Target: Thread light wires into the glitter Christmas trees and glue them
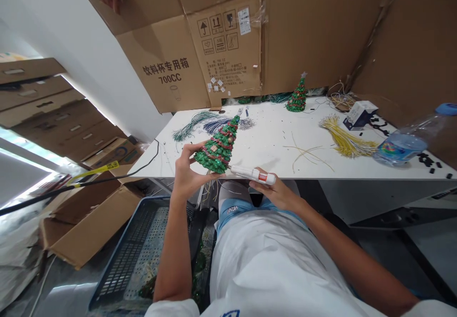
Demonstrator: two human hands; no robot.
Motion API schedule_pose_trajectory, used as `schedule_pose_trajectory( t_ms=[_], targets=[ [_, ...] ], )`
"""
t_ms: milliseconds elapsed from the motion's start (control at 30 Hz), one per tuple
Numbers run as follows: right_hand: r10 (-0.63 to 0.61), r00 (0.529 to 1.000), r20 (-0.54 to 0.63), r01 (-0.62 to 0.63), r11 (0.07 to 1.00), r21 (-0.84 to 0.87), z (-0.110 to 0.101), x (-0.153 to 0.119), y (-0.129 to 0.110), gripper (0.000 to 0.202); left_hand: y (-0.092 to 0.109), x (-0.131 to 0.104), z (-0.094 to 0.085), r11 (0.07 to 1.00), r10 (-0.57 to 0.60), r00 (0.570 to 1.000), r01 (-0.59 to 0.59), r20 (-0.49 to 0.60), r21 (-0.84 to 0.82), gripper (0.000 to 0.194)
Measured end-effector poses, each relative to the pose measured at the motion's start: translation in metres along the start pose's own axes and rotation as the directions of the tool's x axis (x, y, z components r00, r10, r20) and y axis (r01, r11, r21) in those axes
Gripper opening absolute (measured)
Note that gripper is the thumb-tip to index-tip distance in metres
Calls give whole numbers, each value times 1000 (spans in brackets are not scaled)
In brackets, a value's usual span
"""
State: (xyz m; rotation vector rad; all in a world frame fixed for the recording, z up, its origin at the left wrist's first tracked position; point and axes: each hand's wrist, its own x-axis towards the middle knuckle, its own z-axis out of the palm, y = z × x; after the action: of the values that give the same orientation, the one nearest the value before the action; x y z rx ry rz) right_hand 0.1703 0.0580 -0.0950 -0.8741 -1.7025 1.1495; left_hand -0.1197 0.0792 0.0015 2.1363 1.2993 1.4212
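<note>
Holding green tree [218, 146] tilted by its base in left hand [189, 172], at near edge of bench [268, 138]. Right hand [274, 191] grips white tool [253, 174], tip at tree's base. Second tree [297, 98] upright near far edge.

a white table [271, 150] carries it all. at twelve, near the back edge, a small green tree [297, 99] stands upright. green wires [194, 124] fan out at nine, with dark blue wires [217, 125] beside them at ten. loose pale strands [306, 151] cross at five. at three lie yellow wires [341, 138], then a clear bottle [407, 138]; a small box [360, 113] sits at two, black bits [426, 160] at four.
</note>
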Motion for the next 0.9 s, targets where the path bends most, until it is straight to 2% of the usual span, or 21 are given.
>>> schedule_pose_trajectory(
  t_ms=[100, 267, 433, 567, 700, 900],
  targets=[
    [-8, 1000, 6, 8, 1000, 16, -4, 0, 7, 44, 2, -1, 5, 998, 60, 998, -59, -34, 13, 95],
    [-37, 988, -151, 28, 998, -62, -4, 0, 16, 47, -1, 1, 7, 996, 78, 984, -85, -161, -40, 98],
    [-64, 958, -280, -7, 970, -245, -8, 7, 20, 40, -1, 3, 3, 972, 49, 952, -115, -302, -206, 103],
    [-95, 958, -269, -41, 887, -461, -14, 15, 26, 43, 12, -2, 6, 926, -16, 962, -89, -273, -368, 106],
    [-125, 965, -229, -54, 764, -643, -13, 22, 38, 45, 29, -9, 14, 874, -28, 973, -88, -231, -477, 107],
    [-142, 965, -220, -91, 605, -791, -11, 29, 56, 42, 38, -17, 22, 814, -49, 982, -66, -181, -577, 107]
  ],
)
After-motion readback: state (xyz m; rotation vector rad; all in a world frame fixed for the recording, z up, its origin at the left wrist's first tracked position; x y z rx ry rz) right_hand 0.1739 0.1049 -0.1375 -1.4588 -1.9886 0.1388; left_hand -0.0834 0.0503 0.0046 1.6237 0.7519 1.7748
